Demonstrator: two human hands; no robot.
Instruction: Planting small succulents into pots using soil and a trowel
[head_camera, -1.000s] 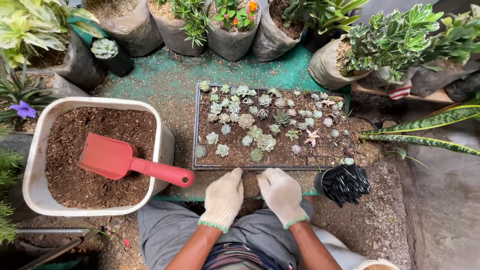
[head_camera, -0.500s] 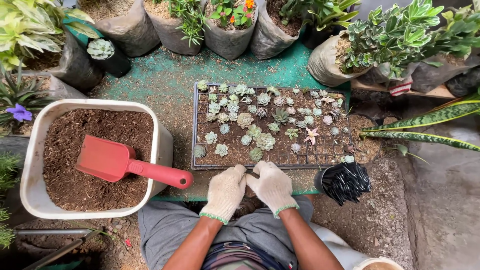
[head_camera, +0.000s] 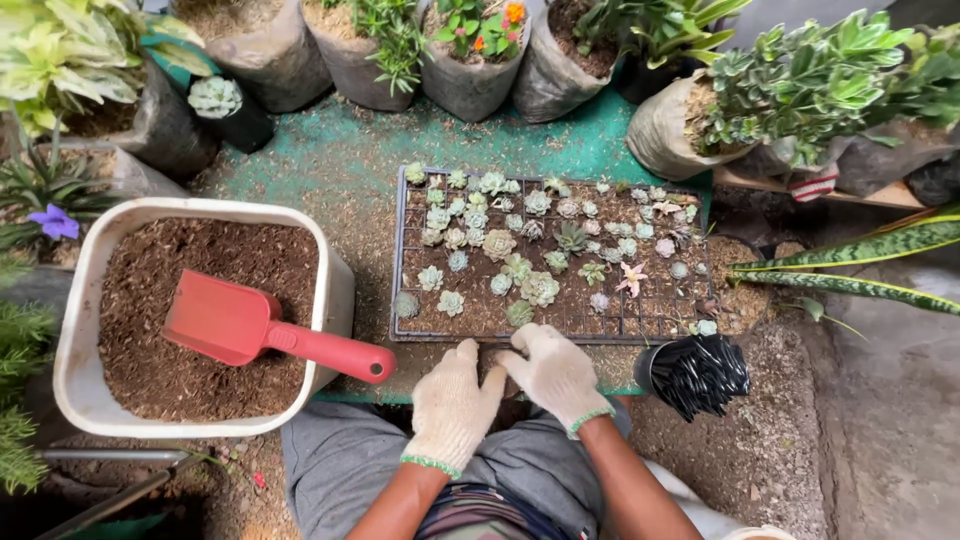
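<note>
My left hand (head_camera: 453, 403) and my right hand (head_camera: 556, 376), both in white knit gloves, are cupped together just below the front rim of a black seedling tray (head_camera: 394, 300). Between the palms sits a small soil-filled pot (head_camera: 496, 376), mostly hidden by the gloves. The tray holds several small succulents (head_camera: 498, 243) in brown soil; my right fingertips touch its front edge. My grey-clad lap lies below the hands.
A white tub (head_camera: 200, 206) of brown soil stands at the left with a red scoop (head_camera: 270, 335) lying in it. A stack of black pots (head_camera: 700, 372) lies right of my hands. Bagged plants (head_camera: 470, 70) line the back of the green mat (head_camera: 340, 150); long striped leaves (head_camera: 860, 250) reach in from the right.
My hands shifted slightly toward the tray's front edge and turned around the pot; the left fingers now point up. The view drifted a little.
</note>
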